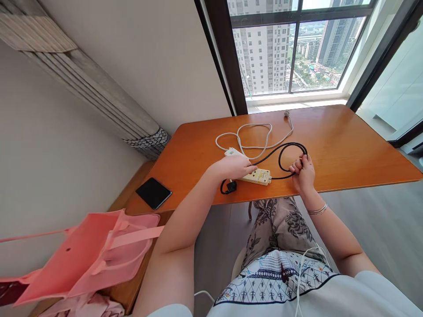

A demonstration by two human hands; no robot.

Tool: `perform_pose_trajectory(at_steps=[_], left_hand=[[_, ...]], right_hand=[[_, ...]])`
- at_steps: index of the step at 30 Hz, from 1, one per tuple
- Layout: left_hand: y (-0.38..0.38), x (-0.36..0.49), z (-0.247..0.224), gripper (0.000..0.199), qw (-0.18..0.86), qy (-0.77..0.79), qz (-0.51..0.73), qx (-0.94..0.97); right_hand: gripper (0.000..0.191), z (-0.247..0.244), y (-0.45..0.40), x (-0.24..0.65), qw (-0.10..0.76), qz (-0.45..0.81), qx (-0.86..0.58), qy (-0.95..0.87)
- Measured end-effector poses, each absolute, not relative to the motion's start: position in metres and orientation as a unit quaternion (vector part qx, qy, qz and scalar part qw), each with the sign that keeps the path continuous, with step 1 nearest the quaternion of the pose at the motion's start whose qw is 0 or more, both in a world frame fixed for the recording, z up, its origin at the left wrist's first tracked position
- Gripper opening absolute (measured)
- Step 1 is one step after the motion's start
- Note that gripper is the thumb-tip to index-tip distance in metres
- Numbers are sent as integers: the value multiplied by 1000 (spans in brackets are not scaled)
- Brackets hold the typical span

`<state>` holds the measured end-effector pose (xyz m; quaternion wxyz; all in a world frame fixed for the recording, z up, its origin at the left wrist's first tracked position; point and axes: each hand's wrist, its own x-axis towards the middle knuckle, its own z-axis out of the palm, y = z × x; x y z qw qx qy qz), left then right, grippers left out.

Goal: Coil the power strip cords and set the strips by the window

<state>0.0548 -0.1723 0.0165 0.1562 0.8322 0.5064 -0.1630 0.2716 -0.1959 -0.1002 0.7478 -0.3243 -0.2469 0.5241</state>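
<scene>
A black cable (292, 144) lies partly looped on the wooden table, and my right hand (302, 171) has its fingers closed around the loop at its right side. My left hand (234, 167) reaches over the black cable and a cream power strip (258, 176); its fingers are pressed together, and what they grip is hidden beneath them. Just left of the cream strip is a black plug (231, 186). Partly behind my left hand sits a white power strip (233, 152). Its white cable (254, 125) runs in loose loops to a plug (287, 114) near the window.
A black phone (153, 193) lies at the table's left front. Below it is an open pink bag (99, 251) on a wooden surface. The table (346, 145) reaches to the window at the back. A thin white cord (300, 277) hangs over my clothes.
</scene>
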Motion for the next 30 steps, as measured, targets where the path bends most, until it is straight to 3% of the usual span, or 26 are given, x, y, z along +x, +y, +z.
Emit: perform_pose_trajectory(at_steps=[3, 7, 9, 13, 17, 20, 23, 30], left_hand=[[-170, 50, 14, 57, 170, 497, -154, 837], [-166, 52, 22, 99, 149, 489, 39, 858], [-162, 61, 28, 105, 137, 436, 122, 881], [-155, 88, 30, 83, 117, 316, 181, 924], [-151, 105, 14, 36, 128, 366, 174, 905], [-152, 107, -1, 15, 167, 414, 221, 867], [-154, 108, -15, 12, 275, 413, 299, 816], [-157, 119, -35, 30, 604, 364, 373, 603]], right_hand=[[39, -94, -193, 271, 733, 518, -320, -304], [46, -88, -194, 269, 690, 532, -307, -383], [47, -84, -195, 266, 669, 540, -301, -413], [43, -78, -197, 261, 653, 547, -305, -426], [36, -75, -197, 258, 667, 557, -329, -370], [36, -76, -196, 254, 681, 551, -340, -343], [37, -77, -194, 251, 700, 538, -342, -322], [36, -73, -191, 247, 732, 538, -316, -275]])
